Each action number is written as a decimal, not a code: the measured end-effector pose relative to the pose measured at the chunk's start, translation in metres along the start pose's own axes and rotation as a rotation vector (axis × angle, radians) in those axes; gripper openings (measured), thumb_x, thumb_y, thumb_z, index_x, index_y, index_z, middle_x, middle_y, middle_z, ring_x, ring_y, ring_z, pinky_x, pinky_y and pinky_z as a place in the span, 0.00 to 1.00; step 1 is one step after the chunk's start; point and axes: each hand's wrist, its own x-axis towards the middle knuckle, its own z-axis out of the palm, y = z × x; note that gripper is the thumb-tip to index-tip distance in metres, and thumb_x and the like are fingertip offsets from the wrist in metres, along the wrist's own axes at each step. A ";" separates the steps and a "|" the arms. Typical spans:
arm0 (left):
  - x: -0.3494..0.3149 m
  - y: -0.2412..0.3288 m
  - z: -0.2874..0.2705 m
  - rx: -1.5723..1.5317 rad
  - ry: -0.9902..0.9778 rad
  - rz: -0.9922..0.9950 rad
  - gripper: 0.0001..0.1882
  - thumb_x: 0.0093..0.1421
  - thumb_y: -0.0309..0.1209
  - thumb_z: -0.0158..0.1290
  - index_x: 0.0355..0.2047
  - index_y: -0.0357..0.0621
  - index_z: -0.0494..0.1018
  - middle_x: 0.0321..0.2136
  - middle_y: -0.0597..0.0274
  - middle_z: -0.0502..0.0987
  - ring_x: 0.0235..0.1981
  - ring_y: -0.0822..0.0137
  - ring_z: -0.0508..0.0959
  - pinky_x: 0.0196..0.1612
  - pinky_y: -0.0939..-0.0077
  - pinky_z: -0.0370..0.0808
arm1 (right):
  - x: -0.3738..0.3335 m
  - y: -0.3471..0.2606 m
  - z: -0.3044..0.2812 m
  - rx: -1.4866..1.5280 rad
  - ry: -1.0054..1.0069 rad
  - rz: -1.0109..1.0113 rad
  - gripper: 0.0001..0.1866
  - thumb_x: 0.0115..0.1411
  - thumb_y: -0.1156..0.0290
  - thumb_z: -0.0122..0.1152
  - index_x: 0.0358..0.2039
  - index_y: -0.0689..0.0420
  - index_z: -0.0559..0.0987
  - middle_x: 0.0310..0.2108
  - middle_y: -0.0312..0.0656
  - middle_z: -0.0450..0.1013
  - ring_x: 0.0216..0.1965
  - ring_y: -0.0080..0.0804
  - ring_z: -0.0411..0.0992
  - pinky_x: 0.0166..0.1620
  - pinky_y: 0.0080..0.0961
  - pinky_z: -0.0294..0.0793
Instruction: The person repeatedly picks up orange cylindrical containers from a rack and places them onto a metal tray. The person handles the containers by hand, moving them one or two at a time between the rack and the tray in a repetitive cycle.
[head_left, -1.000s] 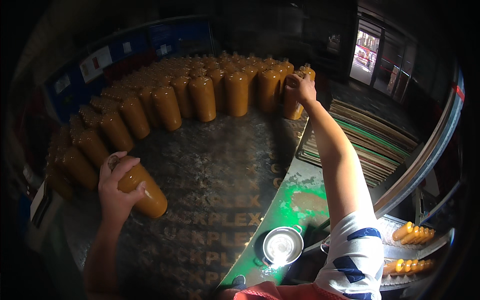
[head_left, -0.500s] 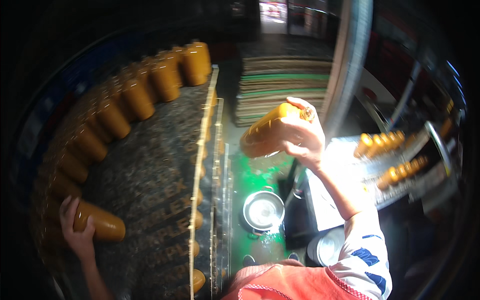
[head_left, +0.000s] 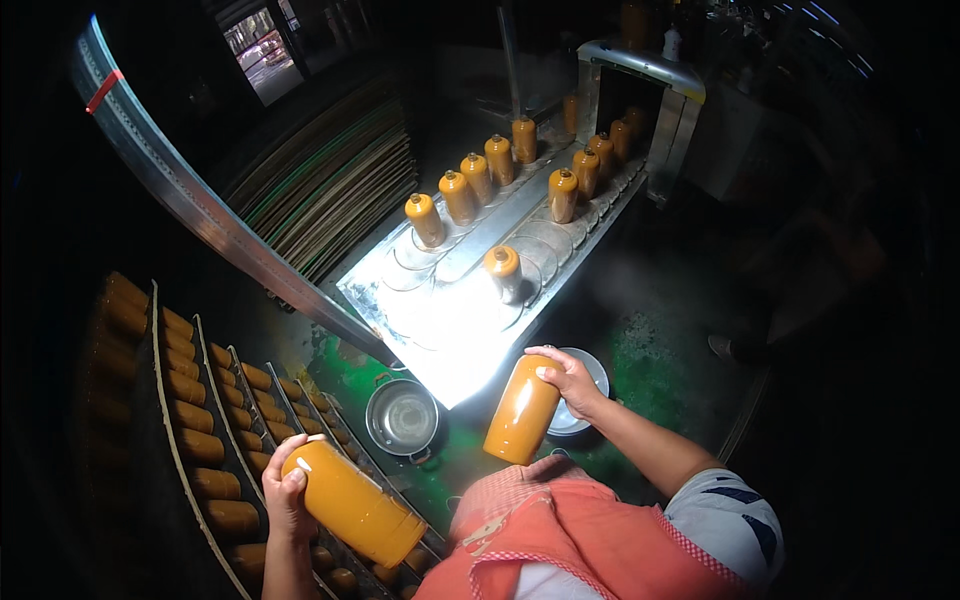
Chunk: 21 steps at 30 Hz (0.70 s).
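I hold an amber-orange bottle in each hand. My left hand [head_left: 287,495] is wrapped round the top end of one bottle [head_left: 358,510], which tilts with its base down to the right, in front of the stacked boards. Around the upper part of the other bottle [head_left: 522,415], my right hand [head_left: 570,382] is closed; this one leans with its base toward my apron. My palms hide the necks. Ahead, a metal conveyor [head_left: 395,320] carries two rows of similar upright bottles [head_left: 502,268], its near end glaring with light.
Tiers of boards [head_left: 165,400] with orange bottles between them stand at lower left. A two-handled metal pot [head_left: 402,418] sits on the green floor, and a pale round tub [head_left: 590,385] is behind my right hand. A metal post [head_left: 200,215] rises left of the conveyor; flat sheets [head_left: 330,180] are stacked beyond.
My view has swung right, from the bottle-covered board to the conveyor. My left hand has lifted its bottle off the board. My right hand, still round its bottle, is now lower and nearer my apron.
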 end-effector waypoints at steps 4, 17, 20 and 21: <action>0.064 -0.132 0.086 -0.321 -0.242 -0.330 0.35 0.56 0.46 0.58 0.58 0.40 0.64 0.47 0.46 0.76 0.45 0.53 0.80 0.49 0.56 0.80 | -0.028 0.030 -0.083 0.220 0.198 0.296 0.21 0.66 0.62 0.52 0.57 0.53 0.75 0.52 0.42 0.73 0.54 0.34 0.71 0.58 0.32 0.70; 0.176 -0.354 0.304 -0.831 -0.699 -1.175 0.25 0.65 0.49 0.44 0.50 0.42 0.73 0.46 0.44 0.77 0.42 0.38 0.79 0.33 0.45 0.83 | -0.048 0.073 -0.242 0.002 0.110 0.017 0.19 0.71 0.54 0.46 0.46 0.55 0.77 0.41 0.45 0.77 0.46 0.40 0.77 0.44 0.43 0.79; 0.203 -0.362 0.343 -0.469 -0.825 -0.960 0.24 0.66 0.46 0.43 0.53 0.40 0.71 0.49 0.48 0.76 0.47 0.45 0.78 0.43 0.51 0.81 | -0.032 0.086 -0.292 -0.397 0.152 0.005 0.24 0.66 0.48 0.48 0.51 0.52 0.76 0.49 0.51 0.74 0.52 0.54 0.73 0.46 0.55 0.77; 0.211 -0.367 0.356 -0.065 -0.903 -0.674 0.24 0.67 0.45 0.43 0.54 0.40 0.71 0.50 0.48 0.76 0.48 0.46 0.77 0.46 0.52 0.80 | -0.024 0.090 -0.306 -0.267 0.170 0.094 0.23 0.63 0.49 0.52 0.51 0.51 0.77 0.50 0.51 0.73 0.51 0.55 0.73 0.46 0.56 0.77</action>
